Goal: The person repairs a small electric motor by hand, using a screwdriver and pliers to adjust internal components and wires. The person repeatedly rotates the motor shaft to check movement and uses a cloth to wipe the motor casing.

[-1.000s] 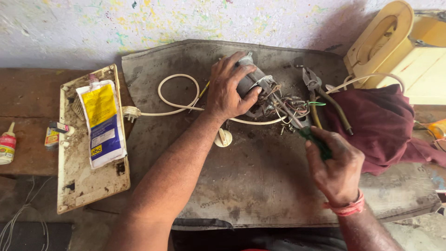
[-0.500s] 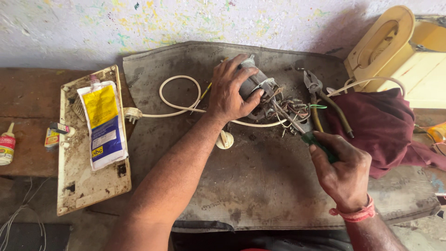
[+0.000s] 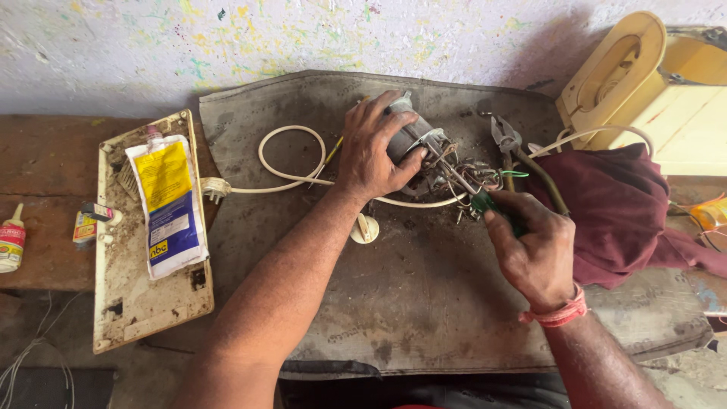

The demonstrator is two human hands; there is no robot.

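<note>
Head view: a person's two bare forearms reach over a grey, stained rubber mat (image 3: 424,303) laid on a worn wooden bench (image 3: 53,167).
Left hand: the left hand (image 3: 372,148) is clamped over a small grey metal electric motor (image 3: 413,136), fingers wrapped across its top and thumb against its side, pinning it to the mat.
Right hand: the right hand (image 3: 534,254) is closed around the green handle of a thin-shafted screwdriver (image 3: 485,201); a red thread band sits on the wrist.
Screwdriver: its metal shaft slants up and left from the fist, the tip reaching into the motor's open end among a tangle of thin loose wires (image 3: 473,170).
Motor: it lies near the upper middle of the mat, tilted, between the two hands.
Cord: a white power cord (image 3: 288,155) loops left of the motor, passes under the left wrist, and ends in a white plug (image 3: 214,188) at the mat's left edge.
Near the right hand: grey-jawed pliers (image 3: 506,140) lie just above it, beside a crumpled maroon cloth (image 3: 628,212).
Far right: a cream plastic appliance housing (image 3: 644,83) stands against the paint-speckled wall.
Left side: a dirty cream panel (image 3: 144,310) carries a yellow, white and blue pouch (image 3: 166,204); a small glue bottle (image 3: 10,244) lies further left on the bench.
</note>
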